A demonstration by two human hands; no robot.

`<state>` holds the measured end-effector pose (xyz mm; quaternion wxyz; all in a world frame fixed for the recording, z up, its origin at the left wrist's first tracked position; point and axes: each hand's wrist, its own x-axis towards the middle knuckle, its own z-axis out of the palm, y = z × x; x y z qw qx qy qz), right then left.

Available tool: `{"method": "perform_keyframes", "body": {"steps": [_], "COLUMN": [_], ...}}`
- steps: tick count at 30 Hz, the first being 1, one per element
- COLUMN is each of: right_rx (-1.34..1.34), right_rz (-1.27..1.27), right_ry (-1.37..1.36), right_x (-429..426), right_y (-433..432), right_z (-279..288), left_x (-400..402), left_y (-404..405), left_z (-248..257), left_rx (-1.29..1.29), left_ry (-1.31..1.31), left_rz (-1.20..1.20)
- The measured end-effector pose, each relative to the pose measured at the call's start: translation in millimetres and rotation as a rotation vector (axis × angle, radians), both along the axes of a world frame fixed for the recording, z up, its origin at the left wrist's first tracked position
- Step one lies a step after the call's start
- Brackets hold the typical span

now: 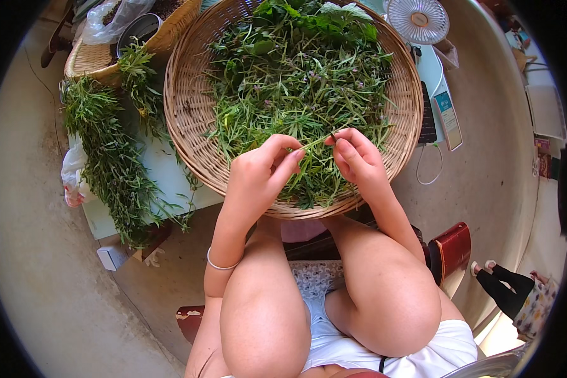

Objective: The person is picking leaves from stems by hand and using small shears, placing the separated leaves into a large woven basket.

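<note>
A thin green plant stem (315, 142) is stretched between my two hands over a round wicker basket (183, 106). My left hand (266, 163) pinches one end between thumb and forefinger. At the other end, my right hand (359, 156) grips the stem in its fingertips. A small dark piece (333, 137) shows there; I cannot tell whether it is a leaf or a tool. Cut green leaves and stems (293, 101) with small purple flowers fill much of the basket. Broader leaves (321, 21) lie at its far side.
Long leafy stalks (113, 165) lie left on a pale tabletop (163, 163), overhanging its edge. Behind them sits a woven tray (87, 59) with a dark pot (139, 30). A fan (418, 20) and a phone (448, 120) stand right. A person (515, 293) is at lower right.
</note>
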<state>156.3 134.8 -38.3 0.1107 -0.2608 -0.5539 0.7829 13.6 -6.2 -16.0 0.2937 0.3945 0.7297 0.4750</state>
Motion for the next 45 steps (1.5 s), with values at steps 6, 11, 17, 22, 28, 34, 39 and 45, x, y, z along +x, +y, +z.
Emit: {"method": "perform_keyframes", "body": {"steps": [6, 11, 17, 22, 28, 34, 39, 45], "right_rx": [0.005, -0.032, -0.074, -0.071, -0.109, 0.051, 0.144, 0.205], "right_rz": [-0.014, 0.054, 0.081, 0.108, 0.09, -0.058, -0.181, -0.133], "right_ry": [-0.002, -0.008, 0.026, -0.023, 0.039, 0.105, 0.144, -0.052], "right_x": [2.5, 1.0, -7.1, -5.5, -0.4, 0.9, 11.3, 36.9], "right_y": [2.5, -3.2, -6.8, -5.1, -1.9, -4.7, 3.2, 7.8], "right_z": [0.2, -0.1, 6.2, 5.4, -0.9, 0.0, -0.5, 21.2], "left_x": [-1.9, -2.2, -1.1, -1.2, -2.4, 1.4, -9.6, -25.0], "left_y": [0.7, 1.0, 0.8, 3.5, 4.8, -5.0, 0.2, -35.7], "left_z": [1.2, 1.4, 1.7, -2.2, -6.5, 3.4, 17.2, 28.3], "left_rx": [0.003, 0.025, 0.012, 0.009, 0.114, 0.445, 0.307, 0.103], "left_ry": [-0.086, -0.169, -0.134, -0.194, -0.361, -0.236, 0.631, 0.005], "left_rz": [0.039, 0.089, -0.058, -0.085, 0.072, 0.282, 0.192, 0.304]}}
